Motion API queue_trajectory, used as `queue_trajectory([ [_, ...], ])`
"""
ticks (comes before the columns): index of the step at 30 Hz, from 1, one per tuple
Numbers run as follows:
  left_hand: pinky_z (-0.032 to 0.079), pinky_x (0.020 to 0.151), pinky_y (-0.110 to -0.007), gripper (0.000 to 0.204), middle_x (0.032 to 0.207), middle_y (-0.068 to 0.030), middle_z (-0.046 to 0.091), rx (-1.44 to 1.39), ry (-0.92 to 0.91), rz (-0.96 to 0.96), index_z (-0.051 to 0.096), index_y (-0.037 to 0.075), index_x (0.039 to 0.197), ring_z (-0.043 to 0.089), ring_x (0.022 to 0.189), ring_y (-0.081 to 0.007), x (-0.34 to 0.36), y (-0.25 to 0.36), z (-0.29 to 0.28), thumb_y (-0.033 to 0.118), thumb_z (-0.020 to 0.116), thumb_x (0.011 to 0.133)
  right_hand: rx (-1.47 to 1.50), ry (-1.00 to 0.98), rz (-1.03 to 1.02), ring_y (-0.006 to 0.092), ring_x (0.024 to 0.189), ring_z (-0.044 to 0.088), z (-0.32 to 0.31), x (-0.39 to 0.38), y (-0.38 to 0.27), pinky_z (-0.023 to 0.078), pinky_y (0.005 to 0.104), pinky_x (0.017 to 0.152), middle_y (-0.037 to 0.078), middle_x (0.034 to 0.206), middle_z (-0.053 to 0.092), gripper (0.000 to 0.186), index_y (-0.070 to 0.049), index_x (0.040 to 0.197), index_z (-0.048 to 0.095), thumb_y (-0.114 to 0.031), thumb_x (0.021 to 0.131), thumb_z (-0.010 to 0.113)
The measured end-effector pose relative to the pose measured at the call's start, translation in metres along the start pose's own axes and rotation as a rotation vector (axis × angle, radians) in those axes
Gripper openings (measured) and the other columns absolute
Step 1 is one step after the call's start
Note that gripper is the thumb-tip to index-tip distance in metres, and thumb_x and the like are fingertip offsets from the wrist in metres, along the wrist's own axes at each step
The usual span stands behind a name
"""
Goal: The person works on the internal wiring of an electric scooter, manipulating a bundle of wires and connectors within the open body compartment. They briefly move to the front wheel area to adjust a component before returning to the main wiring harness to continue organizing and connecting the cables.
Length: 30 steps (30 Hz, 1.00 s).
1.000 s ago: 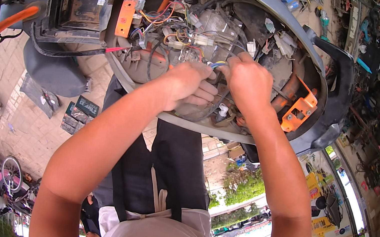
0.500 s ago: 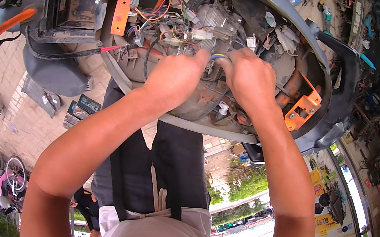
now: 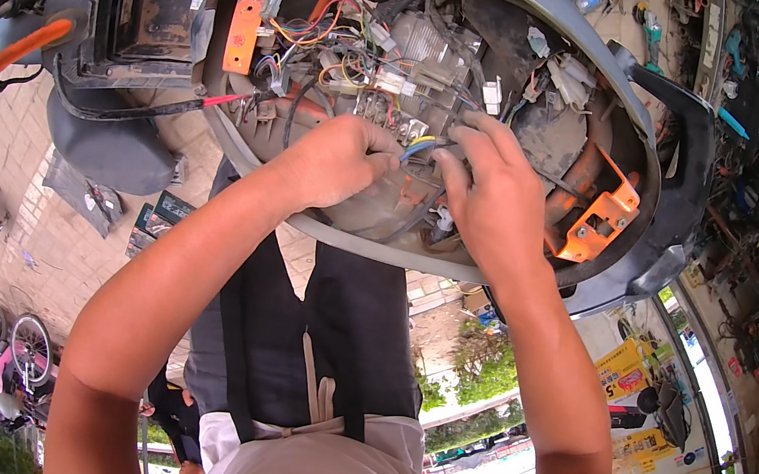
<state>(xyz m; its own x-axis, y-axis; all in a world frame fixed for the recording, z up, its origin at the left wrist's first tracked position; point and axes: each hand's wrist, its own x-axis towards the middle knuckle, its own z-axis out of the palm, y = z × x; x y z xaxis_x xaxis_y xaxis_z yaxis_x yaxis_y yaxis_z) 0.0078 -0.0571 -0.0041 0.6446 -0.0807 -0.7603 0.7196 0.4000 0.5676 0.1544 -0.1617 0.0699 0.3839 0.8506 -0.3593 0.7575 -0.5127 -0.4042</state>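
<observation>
Over the opened scooter body (image 3: 494,276) both my hands work among its wiring. My left hand (image 3: 337,164) is closed, its thumb and fingertips pinching the blue and yellow wires (image 3: 419,147). To the right of these wires is my right hand (image 3: 501,193), its thumb and forefinger spread apart, with a gap between them. Beyond my hands sit pale plastic connectors (image 3: 394,83) and a tangle of coloured wires (image 3: 340,27). A white connector (image 3: 492,95) stands just past my right fingertips. What lies under my left palm is hidden.
Orange metal brackets flank the cavity, one on the left (image 3: 243,32) and one on the right (image 3: 603,221). A black rear grab rail (image 3: 684,169) curves round the right end. A dark scooter seat (image 3: 107,138) lies on the paved floor. Tools (image 3: 651,31) are scattered at the far right.
Both hands have drawn nearer to me, bringing the blue and yellow wires along. My right thumb and fingers have parted from the wires, and more connectors show beyond my hands.
</observation>
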Motion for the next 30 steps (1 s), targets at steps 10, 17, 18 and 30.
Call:
queue_trajectory([
  [10,0.055,0.072,-0.028,0.017,0.084,-0.0072,0.064,-0.055,-0.053,0.101,0.062,-0.003,0.106,0.065,0.075,-0.0147,-0.022,0.007,0.003,0.007,0.053,0.094,0.988,-0.32,1.02,0.0145,0.055,0.055,0.014,0.008,-0.016,0.047,0.0278,0.048,0.008,0.069,0.058,0.037,0.005,0.079,0.06,-0.029,0.084,0.074],
  [17,0.059,0.071,-0.029,0.015,0.087,-0.0079,0.062,-0.385,-0.074,-0.14,0.056,-0.001,0.103,0.068,0.083,-0.018,-0.018,0.014,-0.004,0.01,0.059,0.093,1.016,-0.239,1.055,0.0163,0.067,0.056,0.035,0.002,-0.015,0.049,0.033,0.063,0.009,0.074,0.058,0.024,0.003,0.083,0.057,-0.018,0.088,0.067],
  [18,0.059,0.07,-0.029,0.016,0.086,-0.0071,0.062,-0.412,-0.082,-0.179,0.056,0.0,0.102,0.068,0.081,-0.0173,-0.015,0.011,-0.009,0.011,0.061,0.092,1.011,-0.227,1.06,0.0163,0.067,0.056,0.038,-0.001,-0.014,0.049,0.0325,0.062,0.009,0.074,0.058,0.022,0.003,0.084,0.057,-0.017,0.088,0.066],
  [30,0.053,0.058,-0.025,0.027,0.077,-0.0034,0.061,-0.274,-0.363,-0.193,0.063,-0.003,0.103,0.058,0.066,-0.0108,0.002,-0.004,-0.023,0.022,0.061,0.093,1.189,-0.218,1.003,0.0141,0.066,0.056,0.029,-0.006,-0.012,0.043,0.0277,0.056,0.008,0.078,0.062,0.011,0.002,0.089,0.058,-0.009,0.089,0.061],
])
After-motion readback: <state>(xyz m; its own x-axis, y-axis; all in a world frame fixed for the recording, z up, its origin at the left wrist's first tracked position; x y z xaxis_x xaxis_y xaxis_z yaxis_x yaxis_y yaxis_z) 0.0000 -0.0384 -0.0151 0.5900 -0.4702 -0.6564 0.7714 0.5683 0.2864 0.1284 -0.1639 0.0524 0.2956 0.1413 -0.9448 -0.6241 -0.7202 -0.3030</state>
